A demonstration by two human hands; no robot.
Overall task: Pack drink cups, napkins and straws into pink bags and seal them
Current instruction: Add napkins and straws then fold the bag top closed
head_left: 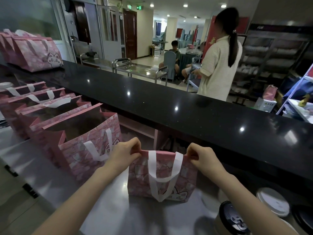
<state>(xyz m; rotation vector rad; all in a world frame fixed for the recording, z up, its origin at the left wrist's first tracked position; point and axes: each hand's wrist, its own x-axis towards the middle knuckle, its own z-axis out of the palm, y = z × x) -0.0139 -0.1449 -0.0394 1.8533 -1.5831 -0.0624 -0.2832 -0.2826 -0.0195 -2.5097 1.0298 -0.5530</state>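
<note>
Both hands, the left [124, 154] and the right [201, 156], pinched the top corners of a pink bag [162, 175] standing on the steel bench [108, 207], probably pressing its mouth closed (contents unseen); cups [232, 219] waited beside it.

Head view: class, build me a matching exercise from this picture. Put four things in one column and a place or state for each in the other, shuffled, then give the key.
Things
1. front bag
2. open bags
3. far bags
4. black-lidded cup

Places or states
a. on the black counter, far left
b. top edge pinched by the left grip and right grip
c. lower right corner of the view
d. standing in a row at left, mouths open

Pairs: 1-b, 2-d, 3-a, 4-c
</note>
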